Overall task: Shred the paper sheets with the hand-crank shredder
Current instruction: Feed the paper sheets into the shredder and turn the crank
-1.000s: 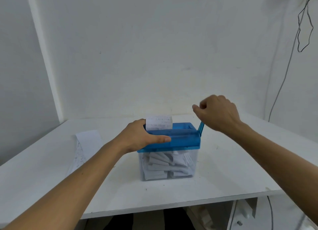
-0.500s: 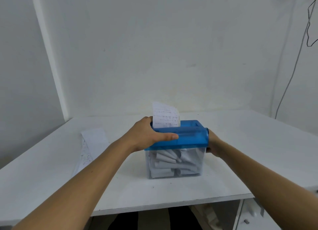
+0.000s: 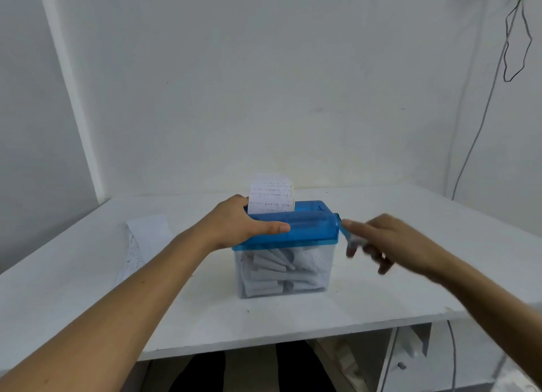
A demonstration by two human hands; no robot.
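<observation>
The hand-crank shredder (image 3: 305, 227) has a blue top on a clear bin (image 3: 281, 270) holding curled paper shreds. It stands mid-table. A printed paper sheet (image 3: 269, 196) sticks upright out of its slot at the left. My left hand (image 3: 237, 224) grips the blue top, thumb along the front and fingers over the back. My right hand (image 3: 390, 242), blurred by motion, is at the shredder's right end with its fingers around the blue crank handle (image 3: 346, 234).
A loose stack of printed sheets (image 3: 143, 239) lies on the white table (image 3: 293, 324) to the left of the shredder. Walls close in behind and on both sides. A cable (image 3: 481, 122) hangs down the right wall. A white cabinet (image 3: 410, 359) stands under the table's right end.
My right hand has swung the crank from above the shredder's right end, down beside it, and out to the right. My left hand kept its hold on the top.
</observation>
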